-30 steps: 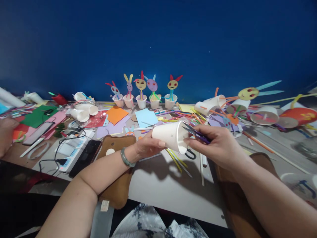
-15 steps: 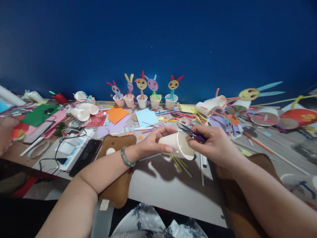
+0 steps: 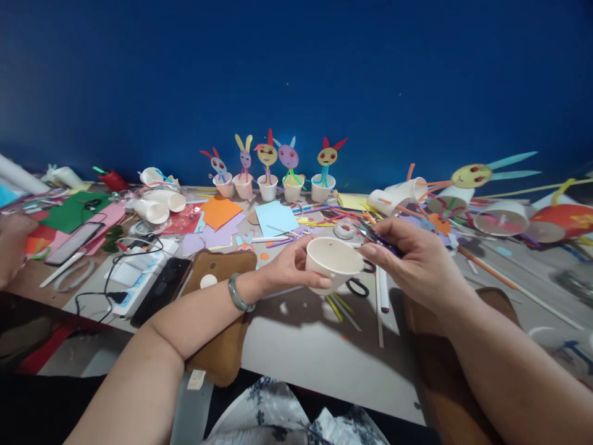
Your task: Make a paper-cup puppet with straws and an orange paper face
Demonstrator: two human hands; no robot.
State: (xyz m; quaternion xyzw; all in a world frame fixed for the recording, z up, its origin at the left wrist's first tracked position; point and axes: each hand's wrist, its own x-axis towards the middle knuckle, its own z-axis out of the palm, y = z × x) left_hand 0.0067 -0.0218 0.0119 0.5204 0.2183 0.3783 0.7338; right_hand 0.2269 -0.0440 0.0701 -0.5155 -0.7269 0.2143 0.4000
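My left hand (image 3: 296, 269) is wrapped round a white paper cup (image 3: 336, 262), whose open mouth faces up and shows a small dark spot on the inner wall. Just right of the cup, my right hand (image 3: 403, 253) is closed on scissors with purple handles (image 3: 386, 243); their blades point to the upper left and do not touch the cup. Under and behind the cup lies a second pair of scissors with black handles (image 3: 358, 287), partly hidden. Yellow sticks (image 3: 334, 308) and a marker (image 3: 384, 290) lie on the table close by.
Five cups with paper-faced figures (image 3: 267, 187) stand along the blue wall. Coloured paper (image 3: 221, 213), a power strip (image 3: 143, 278), a phone (image 3: 162, 290) and a brown cushion (image 3: 217, 346) lie to the left. More cups and figures (image 3: 470, 177) are at right. Another person's hand (image 3: 13, 247) shows at far left.
The cup has turned from lying sideways to mouth up. My right hand has drawn the scissors away from the cup, to the right and slightly up. More of the black handles shows.
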